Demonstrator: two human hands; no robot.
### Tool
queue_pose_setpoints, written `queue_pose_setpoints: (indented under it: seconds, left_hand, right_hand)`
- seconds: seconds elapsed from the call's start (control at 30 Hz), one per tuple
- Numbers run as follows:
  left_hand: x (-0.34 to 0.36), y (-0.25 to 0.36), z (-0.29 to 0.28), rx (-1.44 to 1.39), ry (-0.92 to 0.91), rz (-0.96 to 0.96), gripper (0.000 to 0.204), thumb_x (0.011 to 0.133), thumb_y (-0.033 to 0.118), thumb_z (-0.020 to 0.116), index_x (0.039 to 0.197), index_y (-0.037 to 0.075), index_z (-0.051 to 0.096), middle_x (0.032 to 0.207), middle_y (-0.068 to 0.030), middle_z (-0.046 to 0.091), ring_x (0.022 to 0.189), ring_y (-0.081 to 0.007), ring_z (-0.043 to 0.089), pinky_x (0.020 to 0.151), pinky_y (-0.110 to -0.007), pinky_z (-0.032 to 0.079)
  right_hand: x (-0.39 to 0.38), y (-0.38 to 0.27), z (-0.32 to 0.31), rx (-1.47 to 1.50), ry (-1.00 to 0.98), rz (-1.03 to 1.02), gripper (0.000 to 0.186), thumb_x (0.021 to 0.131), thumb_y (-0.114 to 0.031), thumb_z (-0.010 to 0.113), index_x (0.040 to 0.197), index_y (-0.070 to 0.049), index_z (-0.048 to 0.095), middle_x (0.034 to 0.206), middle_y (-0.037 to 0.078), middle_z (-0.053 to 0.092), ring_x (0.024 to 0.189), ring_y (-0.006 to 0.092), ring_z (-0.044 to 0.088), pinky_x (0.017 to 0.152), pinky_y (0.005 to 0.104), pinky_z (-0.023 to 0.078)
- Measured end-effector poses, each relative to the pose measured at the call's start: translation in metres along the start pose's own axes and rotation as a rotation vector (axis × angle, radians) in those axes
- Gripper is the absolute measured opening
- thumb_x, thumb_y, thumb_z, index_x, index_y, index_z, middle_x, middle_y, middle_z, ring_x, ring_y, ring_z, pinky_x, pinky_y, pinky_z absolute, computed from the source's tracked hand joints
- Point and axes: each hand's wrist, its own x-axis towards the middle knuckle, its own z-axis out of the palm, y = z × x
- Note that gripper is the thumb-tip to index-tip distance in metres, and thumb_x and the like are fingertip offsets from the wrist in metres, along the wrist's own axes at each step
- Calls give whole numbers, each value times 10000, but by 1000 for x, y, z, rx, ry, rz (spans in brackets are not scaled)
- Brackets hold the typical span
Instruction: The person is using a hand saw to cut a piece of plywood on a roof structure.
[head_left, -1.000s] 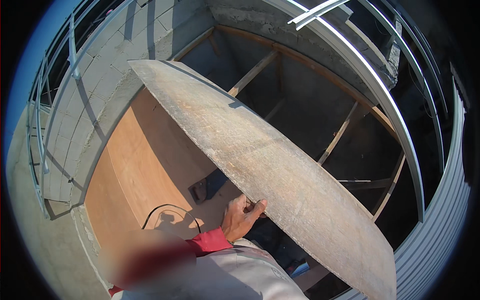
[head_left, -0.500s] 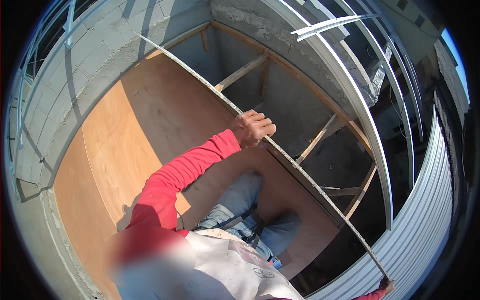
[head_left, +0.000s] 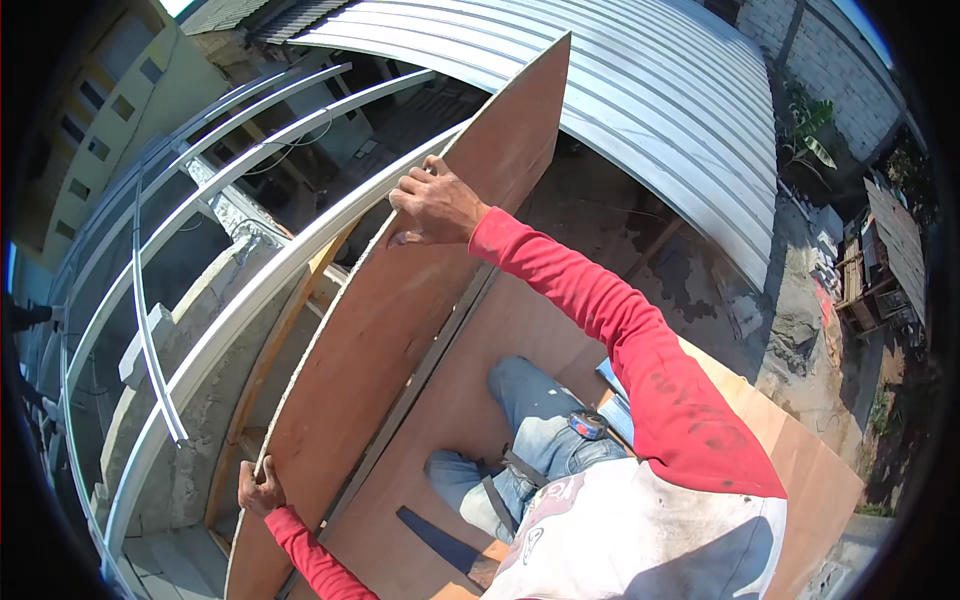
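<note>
A large reddish-brown plywood sheet (head_left: pixel 400 320) stands tilted up on its long edge in front of me. My left hand (head_left: pixel 262 488) is closed over the sheet's top edge near its lower left end. Farther along that same edge, my right hand (head_left: pixel 437 205) grips it with the fingers hooked over the top. The fingers' far side is partly hidden by the board. I am kneeling on another plywood panel (head_left: pixel 570 370). Beside my knees lies a handsaw (head_left: pixel 440 545) with a dark blade and a brown handle. A tape measure (head_left: pixel 588 425) rests at my hip.
Curved light metal beams (head_left: pixel 200 370) run close along the left, with wooden framing (head_left: pixel 260 370) beneath them. Corrugated metal roofing (head_left: pixel 660 110) spreads beyond the sheet. At the right, the panel's edge (head_left: pixel 850 490) drops to lower ground (head_left: pixel 800 370) with rubble.
My view has swung to the right. The sheet now stands raised, showing its broad face. Both hands hold its edge at different places; the right hand has come up into clear view.
</note>
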Motion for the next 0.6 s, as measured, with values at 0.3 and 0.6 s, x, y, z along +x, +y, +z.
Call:
queue_pose_setpoints:
  seconds: [0.3, 0.6]
  left_hand:
    - [17, -47, 6, 116, 13, 18, 604, 827, 631, 739, 682, 93, 505, 583, -107, 529, 546, -350, 565, 535, -462, 425]
    - [34, 20, -22, 193, 246, 288, 702, 723, 745, 733, 554, 141, 419, 522, -24, 485, 473, -223, 544, 477, -340, 437]
  right_hand:
    - [24, 5, 27, 4, 9, -20, 609, 746, -649, 769, 985, -90, 727, 964, 73, 684, 1034, 239, 634, 1024, 458, 409]
    - [4, 28, -47, -41, 83, -129, 418, 753, -329, 842, 887, -53, 558, 863, 115, 533, 922, 333, 564, 922, 445, 411]
